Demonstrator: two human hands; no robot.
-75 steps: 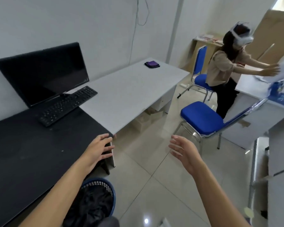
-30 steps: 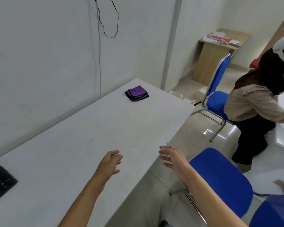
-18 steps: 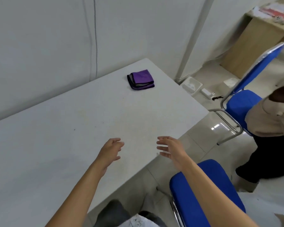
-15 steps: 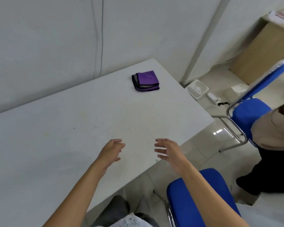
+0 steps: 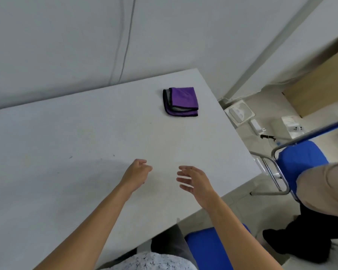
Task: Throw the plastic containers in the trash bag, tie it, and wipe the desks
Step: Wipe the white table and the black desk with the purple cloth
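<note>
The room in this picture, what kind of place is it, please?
Probably a plain office. A white desk stands against the wall, blue chairs stand beside it, and a wooden cabinet sits in the corner. A folded cloth lies on the desk.

Both forearms bare, extended forward from lower frame, converging slightly toward centre. Left hand [image 5: 136, 173] loosely curled, fingers bent inward, thumb side up, holding nothing. Right hand [image 5: 194, 180] spread, fingers [image 5: 183, 180] splayed and pointing left toward the other hand, palm facing left, empty. Hands near each other at about the same height, a clear gap between them, not touching. Wrists straight. Contact with surface below: cannot tell.
</note>
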